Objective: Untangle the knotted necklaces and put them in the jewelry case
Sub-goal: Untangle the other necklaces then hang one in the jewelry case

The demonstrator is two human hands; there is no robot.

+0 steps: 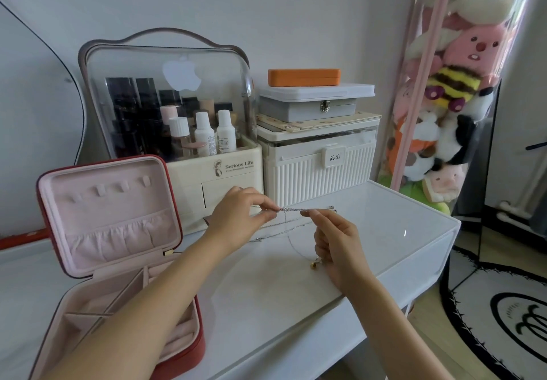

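Observation:
Thin silver necklaces (291, 209) hang twisted together above the white tabletop (266, 291). My left hand (236, 217) pinches the left end of the twisted stretch. My right hand (337, 243) pinches its right end, and loose chain loops droop below between both hands. A small gold pendant (313, 264) dangles beside my right palm. The red jewelry case (56, 231) with pink lining stands open at the left, its lid upright and its compartments showing under my left forearm.
A clear-domed cosmetics organizer (165, 107) and a white ribbed storage box (319, 160), stacked with smaller boxes, stand at the back. A tall clear tube of plush toys (444, 89) stands right of the table. The table's right edge drops to a rug.

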